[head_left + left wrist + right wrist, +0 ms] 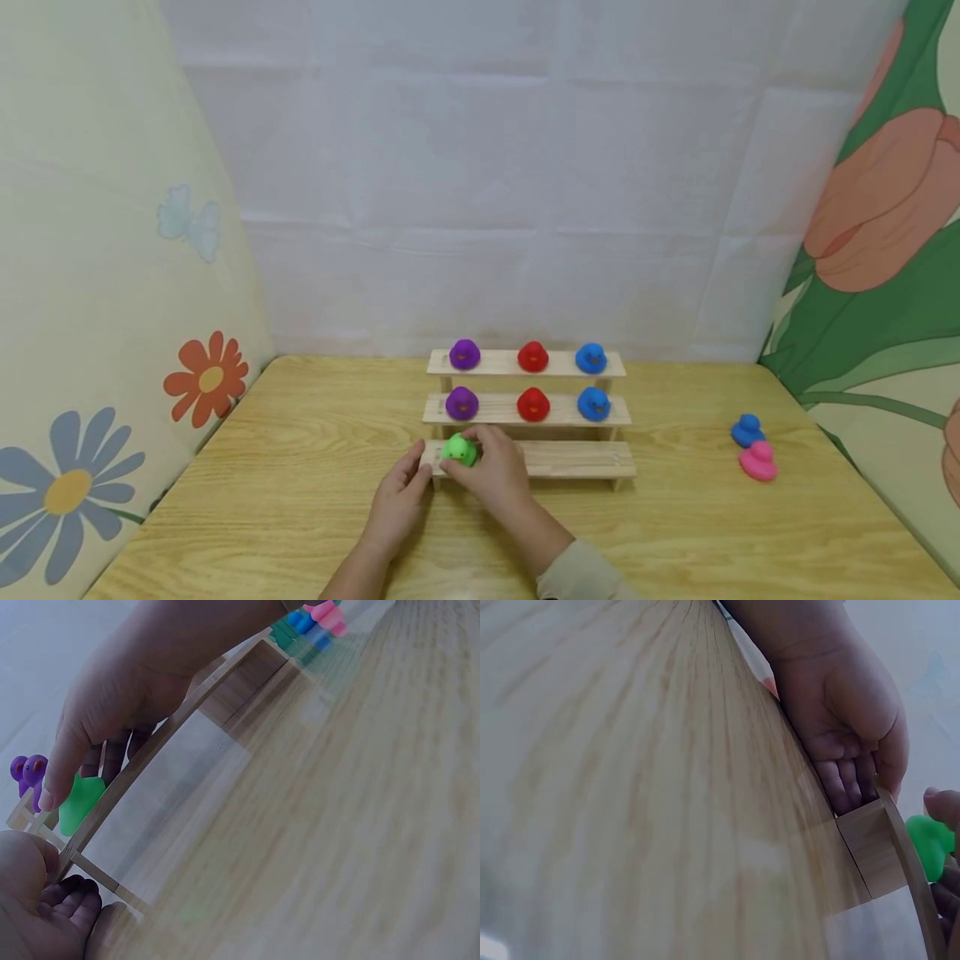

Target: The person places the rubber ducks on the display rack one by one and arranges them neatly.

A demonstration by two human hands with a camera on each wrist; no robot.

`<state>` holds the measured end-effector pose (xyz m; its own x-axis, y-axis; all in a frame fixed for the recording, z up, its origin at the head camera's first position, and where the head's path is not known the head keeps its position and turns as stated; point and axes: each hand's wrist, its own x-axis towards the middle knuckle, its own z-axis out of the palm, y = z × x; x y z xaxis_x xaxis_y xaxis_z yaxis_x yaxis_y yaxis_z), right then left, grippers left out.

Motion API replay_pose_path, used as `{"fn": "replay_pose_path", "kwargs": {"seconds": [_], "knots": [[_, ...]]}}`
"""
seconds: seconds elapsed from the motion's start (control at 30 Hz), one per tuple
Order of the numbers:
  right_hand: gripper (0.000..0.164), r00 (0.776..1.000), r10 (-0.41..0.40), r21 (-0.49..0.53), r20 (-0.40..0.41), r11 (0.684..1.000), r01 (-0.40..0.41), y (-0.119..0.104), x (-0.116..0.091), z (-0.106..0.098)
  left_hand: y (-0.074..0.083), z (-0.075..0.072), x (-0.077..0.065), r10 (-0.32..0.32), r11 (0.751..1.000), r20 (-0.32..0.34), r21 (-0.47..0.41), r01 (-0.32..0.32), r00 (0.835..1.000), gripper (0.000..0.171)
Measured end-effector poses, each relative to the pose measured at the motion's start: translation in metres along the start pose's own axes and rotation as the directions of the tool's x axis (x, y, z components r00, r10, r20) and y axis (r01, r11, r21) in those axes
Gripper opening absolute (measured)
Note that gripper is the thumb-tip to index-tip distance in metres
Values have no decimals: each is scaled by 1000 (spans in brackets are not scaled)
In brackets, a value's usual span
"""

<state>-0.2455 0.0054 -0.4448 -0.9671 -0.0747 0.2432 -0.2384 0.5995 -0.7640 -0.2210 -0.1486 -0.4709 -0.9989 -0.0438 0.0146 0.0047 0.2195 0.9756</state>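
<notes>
A green toy duck (pixel 459 451) sits at the left end of the lowest step of a wooden three-tier stand (pixel 570 460). My right hand (pixel 497 471) pinches the duck between thumb and fingers, reaching over the step from the front. At that step's left end my left hand (pixel 396 502) grips the wood, thumb by the top edge and fingers lower by the leg (pixel 870 847). Purple ducks (pixel 462 403), red ducks (pixel 533 404) and blue ducks (pixel 593 404) line the two upper steps, one of each colour per step.
On the table's right side lie a loose blue duck (pixel 747 431) and a pink duck (pixel 759 461), close together. A white cloth (pixel 480 167) hangs behind the wood-grain table (pixel 300 433). Flower-printed cloths (pixel 67 250) flank it on both sides.
</notes>
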Motion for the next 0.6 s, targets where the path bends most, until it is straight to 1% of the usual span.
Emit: {"fn": "replay_pose_path", "kwargs": {"seconds": [0.13, 0.23, 0.37, 0.5, 0.6], "knots": [[43, 1000, 2, 8, 1, 1000, -2, 1, 0, 0, 0, 0, 0, -6, 1000, 0, 6, 6, 1000, 52], [45, 1000, 7, 39, 8, 999, -7, 3, 0, -1, 0, 0, 0, -5, 1000, 0, 7, 5, 1000, 52], [44, 1000, 5, 109, 31, 994, -8, 5, 0, -4, 0, 0, 0, -4, 1000, 3, 6, 4, 1000, 52], [44, 999, 0, 192, 46, 981, -9, 9, -3, -10, 0, 0, 0, 0, 1000, 3, 6, 0, 1000, 52], [44, 999, 6, 227, 46, 974, -17, 14, -5, -15, 0, 0, 0, 1, 1000, -1, 5, -1, 1000, 52]]}}
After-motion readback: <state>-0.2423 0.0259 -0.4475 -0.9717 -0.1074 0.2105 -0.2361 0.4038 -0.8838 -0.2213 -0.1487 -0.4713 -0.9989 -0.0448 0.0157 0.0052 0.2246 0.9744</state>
